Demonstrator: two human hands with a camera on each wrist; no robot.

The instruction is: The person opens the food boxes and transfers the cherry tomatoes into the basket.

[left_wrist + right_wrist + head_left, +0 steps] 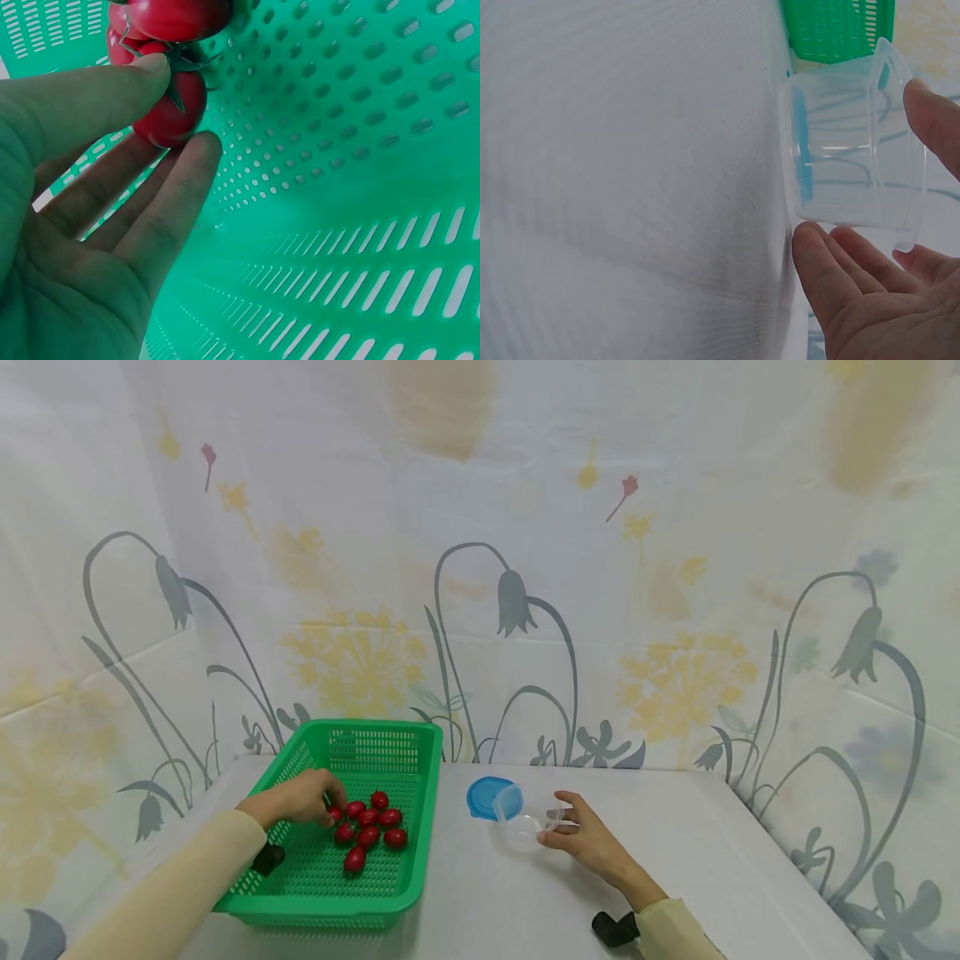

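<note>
In the head view my left hand [300,797] reaches into a green plastic basket [322,906]. Its thumb and fingertips pinch a red cherry tomato [187,109] with a green calyx, as the left wrist view shows. Several more cherry tomatoes [367,817] lie grouped on the basket floor. To the right, a clear plastic container [844,142] stands upright on the table. My right hand [592,842] holds its side, the thumb at the rim and the fingers along the wall. No tomato shows inside the container.
A blue lid [486,795] lies flat on the white table [480,893], partly behind the container. The basket's perforated walls rise around the left hand. A flower-patterned cloth [675,610] hangs behind the table.
</note>
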